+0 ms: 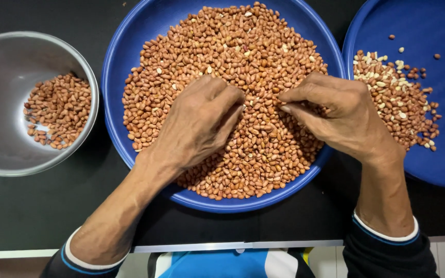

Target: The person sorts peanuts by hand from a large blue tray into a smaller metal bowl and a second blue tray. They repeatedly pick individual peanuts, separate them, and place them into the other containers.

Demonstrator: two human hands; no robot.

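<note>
- Left hand (199,123): palm down on the heap of peanuts (222,98) in the middle blue plate (124,62); fingers curled loosely into the nuts, fingertips meeting the pile near its centre; whether anything is pinched underneath, not visible.
- Right hand (336,113): resting on the right part of the same heap; thumb and forefinger drawn into a narrow pinch at the tip, seemingly closed on a single nut, though the nut itself cannot be made out.
- Step in hand, as judged: picking through the main heap nut by nut, both hands working at the middle of the pile.
- Next move, as judged: calls for a fine fingertip pick of one nut without dragging neighbours over the low rim.
- Peanuts, main lot: shelled, red-brown skins, dry and loose, piled thick and covering most of the plate; scattered pale skinless or split pieces among them.
- Steel bowl (6,103): left of the plate, just beside it; small batch of evenly red-brown nuts against its far wall.
- Second blue plate (439,154): right, partly out of frame; thinner spread with many pale, broken pieces mixed in.
- Black tabletop (37,206): beneath all three vessels.
</note>
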